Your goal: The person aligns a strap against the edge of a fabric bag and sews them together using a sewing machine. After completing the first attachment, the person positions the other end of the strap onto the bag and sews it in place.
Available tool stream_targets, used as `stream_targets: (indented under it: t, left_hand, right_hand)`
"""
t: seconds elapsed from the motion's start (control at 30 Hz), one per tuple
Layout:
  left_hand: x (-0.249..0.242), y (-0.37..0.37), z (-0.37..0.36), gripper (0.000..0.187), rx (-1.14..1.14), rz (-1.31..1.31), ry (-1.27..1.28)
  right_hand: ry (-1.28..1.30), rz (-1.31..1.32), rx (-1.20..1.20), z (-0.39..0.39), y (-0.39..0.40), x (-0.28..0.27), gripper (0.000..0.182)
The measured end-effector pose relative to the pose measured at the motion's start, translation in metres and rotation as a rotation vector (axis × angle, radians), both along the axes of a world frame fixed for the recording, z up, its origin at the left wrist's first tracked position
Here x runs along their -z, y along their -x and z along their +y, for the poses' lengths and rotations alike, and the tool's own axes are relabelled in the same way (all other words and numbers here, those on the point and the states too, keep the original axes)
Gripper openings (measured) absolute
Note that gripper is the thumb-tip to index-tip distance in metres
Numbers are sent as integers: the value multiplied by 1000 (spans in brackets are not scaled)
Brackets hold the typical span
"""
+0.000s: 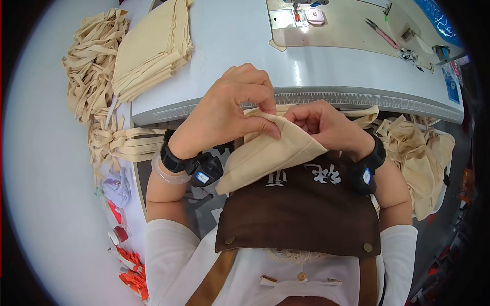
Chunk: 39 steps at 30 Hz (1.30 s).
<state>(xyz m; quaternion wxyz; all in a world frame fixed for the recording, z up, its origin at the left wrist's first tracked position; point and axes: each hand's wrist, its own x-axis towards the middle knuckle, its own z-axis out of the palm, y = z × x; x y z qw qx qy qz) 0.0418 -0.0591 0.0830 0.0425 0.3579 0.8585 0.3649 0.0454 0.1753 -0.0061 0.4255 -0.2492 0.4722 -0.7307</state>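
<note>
A piece of beige cloth (273, 150) hangs between my hands over the brown apron (296, 214), its lower left corner pointing down. My left hand (240, 99) is closed on its upper edge, thumb against the near face. Close beside it on the right, my right hand (326, 125) pinches the same edge, with the fingers curled in and partly hidden. Both hands are just in front of the ruler-marked edge (306, 98) of the sewing table. Part of the cloth behind my hands is out of sight.
A sewing machine bed (337, 35) spans the back right, with pink-handled tweezers (383, 33) on it. Folded beige cloth (153, 51) is stacked at the back left beside tangled straps (94, 61). More beige cloth (416, 158) fills a bin on the right.
</note>
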Motion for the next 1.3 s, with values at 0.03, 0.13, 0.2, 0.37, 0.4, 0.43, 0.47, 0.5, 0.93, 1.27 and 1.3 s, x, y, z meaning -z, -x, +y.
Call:
stream_targets:
  t: [0.03,0.13,0.2,0.37,0.4,0.43,0.47,0.5,0.93,1.27,1.3]
  left_hand:
    - [1,-1,1,31,1,-7,-5]
    - [2,-10,8,27,-11,555,162]
    - [6,-19,11,26,-8,695,155]
    - [19,-29,7,25,-22,794,153]
    - [22,-29,6,24,-24,781,137]
    - [25,-27,5,23,-26,767,121]
    - [27,-26,4,22,-26,752,105]
    - [25,-27,4,24,-34,660,75]
    - [18,-9,-1,27,-40,-911,-307]
    - [29,3,17,17,110,-863,-119]
    - [29,2,21,17,108,-867,-114]
  right_hand:
    - [5,22,39,-4,-5,-2,29]
    - [-97,334,233,-7,-12,-3,29]
    - [-153,558,357,-7,-14,-5,29]
    - [-99,737,540,-13,-19,-5,31]
    - [-102,776,528,-14,-18,-6,30]
    - [-106,816,518,-14,-17,-8,30]
    - [-110,854,508,-14,-16,-9,29]
    - [-95,885,497,-14,-14,-6,28]
    - [-414,873,950,65,-6,-10,27]
    - [-730,1004,622,119,-21,-70,55]
    - [-557,942,563,102,-16,-74,54]
